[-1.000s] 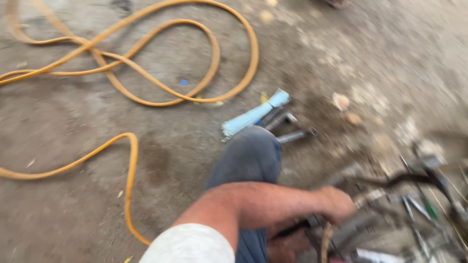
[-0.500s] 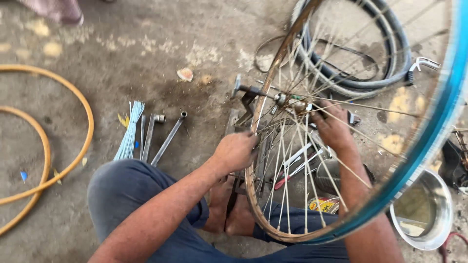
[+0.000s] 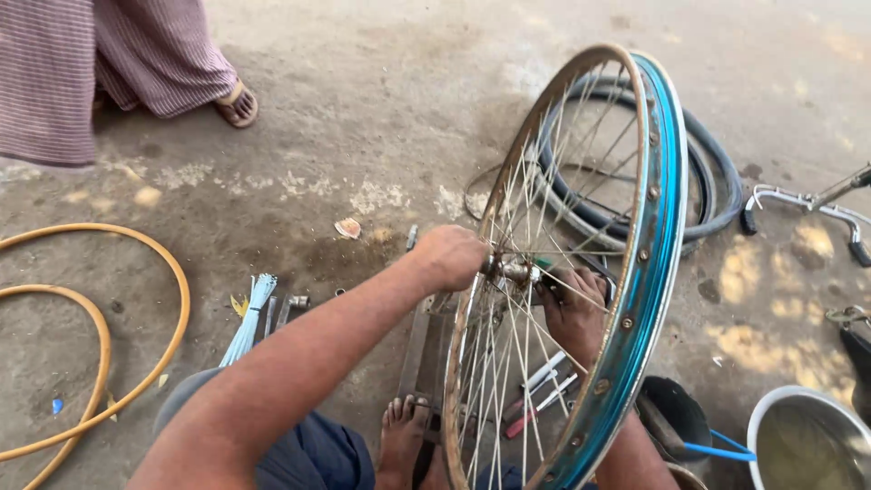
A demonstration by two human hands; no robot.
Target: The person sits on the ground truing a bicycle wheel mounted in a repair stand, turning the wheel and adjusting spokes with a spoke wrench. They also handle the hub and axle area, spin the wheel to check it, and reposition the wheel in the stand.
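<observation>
A spoked bicycle wheel (image 3: 646, 272) with a blue and rusty rim stands upright between my knees. My left hand (image 3: 451, 257) is closed around the near end of the hub axle (image 3: 510, 269). On the far side of the spokes, my right hand (image 3: 573, 308) grips the other end of the hub, partly hidden by the spokes. My bare foot (image 3: 402, 437) rests on the ground under the wheel.
A black tyre (image 3: 717, 195) lies behind the wheel. Wrenches and a bundle of pale spokes (image 3: 249, 318) lie at left by an orange hose (image 3: 136, 381). A metal bowl (image 3: 807, 440), a black tub and a handlebar (image 3: 807, 204) are at right. Another person's sandalled foot (image 3: 238, 102) stands at top left.
The view has swung up and right from the hose to the wheel. Both hands have stayed on the hub, and another person's foot has come into view.
</observation>
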